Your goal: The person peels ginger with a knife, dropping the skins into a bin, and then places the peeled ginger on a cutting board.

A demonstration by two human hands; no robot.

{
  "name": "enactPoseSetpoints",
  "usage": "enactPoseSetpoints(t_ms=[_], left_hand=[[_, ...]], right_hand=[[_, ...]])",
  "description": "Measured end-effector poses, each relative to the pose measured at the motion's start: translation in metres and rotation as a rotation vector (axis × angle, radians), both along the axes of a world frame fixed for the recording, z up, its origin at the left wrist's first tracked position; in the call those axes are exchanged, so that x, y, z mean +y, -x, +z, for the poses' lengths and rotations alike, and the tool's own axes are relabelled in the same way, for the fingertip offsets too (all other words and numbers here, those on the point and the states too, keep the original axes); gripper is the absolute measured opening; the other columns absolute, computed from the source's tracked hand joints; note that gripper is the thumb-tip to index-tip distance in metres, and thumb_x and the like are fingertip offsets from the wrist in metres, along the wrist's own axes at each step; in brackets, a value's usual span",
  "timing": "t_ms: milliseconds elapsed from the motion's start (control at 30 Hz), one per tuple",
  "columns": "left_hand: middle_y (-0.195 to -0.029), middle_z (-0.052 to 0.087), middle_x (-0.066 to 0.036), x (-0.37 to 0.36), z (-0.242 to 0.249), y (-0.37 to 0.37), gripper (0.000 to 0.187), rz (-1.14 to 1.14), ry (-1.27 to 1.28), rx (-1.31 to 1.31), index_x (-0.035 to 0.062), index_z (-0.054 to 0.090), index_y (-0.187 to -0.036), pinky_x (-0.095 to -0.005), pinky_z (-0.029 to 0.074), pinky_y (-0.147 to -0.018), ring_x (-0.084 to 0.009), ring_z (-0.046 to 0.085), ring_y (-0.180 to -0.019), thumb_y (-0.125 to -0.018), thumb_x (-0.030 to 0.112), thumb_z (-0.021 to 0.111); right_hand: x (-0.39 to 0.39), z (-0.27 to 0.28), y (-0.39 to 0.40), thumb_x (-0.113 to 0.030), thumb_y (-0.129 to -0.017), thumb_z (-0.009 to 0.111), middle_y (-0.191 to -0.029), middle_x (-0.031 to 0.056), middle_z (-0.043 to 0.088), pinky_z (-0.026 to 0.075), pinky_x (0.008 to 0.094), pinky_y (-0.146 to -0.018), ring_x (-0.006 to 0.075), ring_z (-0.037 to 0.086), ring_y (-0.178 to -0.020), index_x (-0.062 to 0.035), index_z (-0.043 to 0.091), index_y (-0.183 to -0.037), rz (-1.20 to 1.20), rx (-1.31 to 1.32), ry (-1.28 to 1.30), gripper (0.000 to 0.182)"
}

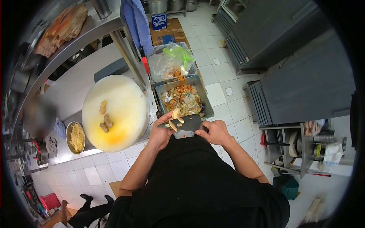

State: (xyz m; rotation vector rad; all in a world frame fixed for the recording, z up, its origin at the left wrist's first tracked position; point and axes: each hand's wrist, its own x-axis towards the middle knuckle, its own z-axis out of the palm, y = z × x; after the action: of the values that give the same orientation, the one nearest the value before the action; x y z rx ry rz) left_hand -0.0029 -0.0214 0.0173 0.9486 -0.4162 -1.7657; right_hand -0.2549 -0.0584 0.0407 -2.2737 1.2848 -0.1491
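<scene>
My right hand [217, 131] is closed round the handle of a cleaver [191, 122], whose dark blade points left. Pale bits stick to the blade. My left hand [161, 132] grips a pale, peeled piece of ginger [175, 113] at the blade's far end. Both hands are just in front of a grey bin [210, 110] full of food scraps [181, 98]. To the left, a peeled ginger piece [103, 107] and an unpeeled ginger root [108, 122] lie on a round, yellow-stained cutting board [127, 95].
A metal bowl [69, 133] of pale yellow shreds [77, 140] stands left of the board. Behind the scraps is a second bin [153, 62] with plastic bags [167, 62]. Meat [62, 28] sits on the upper shelf. Another person's legs [89, 211] show at lower left. Grey refrigerators [300, 81] line the right.
</scene>
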Motion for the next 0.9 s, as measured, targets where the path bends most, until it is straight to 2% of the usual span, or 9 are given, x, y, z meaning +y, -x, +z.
enactPoseSetpoints(t_ms=[233, 333, 400, 500, 633, 733, 800, 833, 900], left_hand=[[-0.122, 0.063, -0.017, 0.002, -0.006, 0.0, 0.037, 0.034, -0.004, 0.1, -0.0067, 0.048, -0.137, -0.0439, 0.058, -0.095, -0.027, 0.066, -0.108, -0.102, 0.006, 0.048], [-0.121, 0.063, -0.018, -0.001, -0.007, 0.0, 0.036, 0.014, -0.03, 0.096, -0.0075, 0.048, -0.136, -0.0432, 0.058, -0.095, -0.0285, 0.066, -0.107, -0.103, 0.006, 0.046], [-0.122, 0.062, -0.018, 0.0, -0.004, -0.003, 0.037, -0.007, -0.025, 0.101, -0.0076, 0.047, -0.137, -0.0426, 0.057, -0.096, -0.0287, 0.065, -0.108, -0.103, 0.006, 0.046], [-0.124, 0.061, -0.018, -0.005, -0.005, -0.006, 0.038, -0.013, -0.034, 0.151, -0.0072, 0.045, -0.138, -0.0412, 0.056, -0.098, -0.0289, 0.064, -0.109, -0.103, 0.007, 0.046], [-0.127, 0.059, -0.018, -0.007, -0.01, 0.0, 0.04, 0.018, -0.077, 0.171, -0.0053, 0.044, -0.141, -0.0406, 0.055, -0.099, -0.0274, 0.062, -0.113, -0.103, 0.009, 0.048], [-0.122, 0.063, -0.016, -0.009, -0.019, 0.005, 0.043, 0.096, -0.09, 0.148, -0.0039, 0.044, -0.142, -0.0384, 0.056, -0.095, -0.024, 0.065, -0.108, -0.103, 0.013, 0.05], [-0.118, 0.065, -0.014, -0.011, -0.022, 0.0, 0.044, 0.016, -0.037, 0.191, -0.003, 0.045, -0.143, -0.0356, 0.055, -0.094, -0.022, 0.066, -0.105, -0.103, 0.014, 0.051], [-0.114, 0.067, -0.012, -0.011, -0.022, -0.002, 0.045, -0.063, 0.017, 0.237, -0.002, 0.045, -0.143, -0.0327, 0.054, -0.093, -0.0201, 0.067, -0.101, -0.103, 0.016, 0.052], [-0.113, 0.068, -0.012, -0.011, -0.021, -0.001, 0.044, -0.041, 0.007, 0.189, -0.0029, 0.047, -0.142, -0.0317, 0.055, -0.09, -0.0194, 0.067, -0.1, -0.103, 0.017, 0.054]], right_hand=[[-0.002, -0.026, 0.008, -0.062, -0.09, 0.058, -0.063, 0.0168, 0.065, 0.051, 0.0492, -0.064, 0.0409, 0.065, -0.065, -0.0065, 0.069, -0.079, -0.111, 0.002, 0.034, 0.058], [-0.004, -0.037, 0.012, -0.064, -0.092, 0.054, -0.066, 0.0189, 0.065, 0.052, 0.0485, -0.066, 0.0407, 0.067, -0.071, -0.0044, 0.069, -0.079, -0.148, -0.007, 0.005, 0.062], [-0.011, -0.048, 0.018, -0.063, -0.095, 0.049, -0.069, 0.0213, 0.065, 0.05, 0.047, -0.067, 0.0405, 0.066, -0.075, -0.002, 0.068, -0.079, -0.342, 0.014, -0.22, 0.066], [-0.015, -0.048, 0.026, -0.061, -0.098, 0.045, -0.071, 0.0225, 0.065, 0.049, 0.0459, -0.067, 0.0404, 0.065, -0.076, -0.0006, 0.067, -0.078, -0.439, -0.092, -0.482, 0.067], [-0.002, -0.038, 0.013, -0.057, -0.098, 0.048, -0.068, 0.0204, 0.064, 0.047, 0.0459, -0.064, 0.0395, 0.063, -0.071, -0.0005, 0.066, -0.076, -0.399, -0.259, -0.511, 0.063], [0.007, -0.003, -0.004, -0.058, -0.095, 0.053, -0.066, 0.0189, 0.064, 0.048, 0.0465, -0.063, 0.0392, 0.064, -0.068, -0.0018, 0.065, -0.076, -0.187, -0.18, -0.292, 0.061], [0.01, 0.013, -0.01, -0.06, -0.092, 0.057, -0.063, 0.0181, 0.064, 0.05, 0.0481, -0.062, 0.0397, 0.065, -0.065, -0.0037, 0.065, -0.075, 0.052, -0.082, -0.106, 0.059], [0.012, 0.005, -0.011, -0.059, -0.09, 0.061, -0.053, 0.0119, 0.057, 0.047, 0.0462, -0.055, 0.0377, 0.061, -0.056, -0.0099, 0.061, -0.073, 0.083, -0.072, 0.051, 0.051], [0.012, 0.007, -0.012, -0.059, -0.089, 0.062, -0.053, 0.0121, 0.057, 0.047, 0.0462, -0.054, 0.0372, 0.061, -0.055, -0.0093, 0.061, -0.073, 0.087, -0.057, 0.074, 0.052]])
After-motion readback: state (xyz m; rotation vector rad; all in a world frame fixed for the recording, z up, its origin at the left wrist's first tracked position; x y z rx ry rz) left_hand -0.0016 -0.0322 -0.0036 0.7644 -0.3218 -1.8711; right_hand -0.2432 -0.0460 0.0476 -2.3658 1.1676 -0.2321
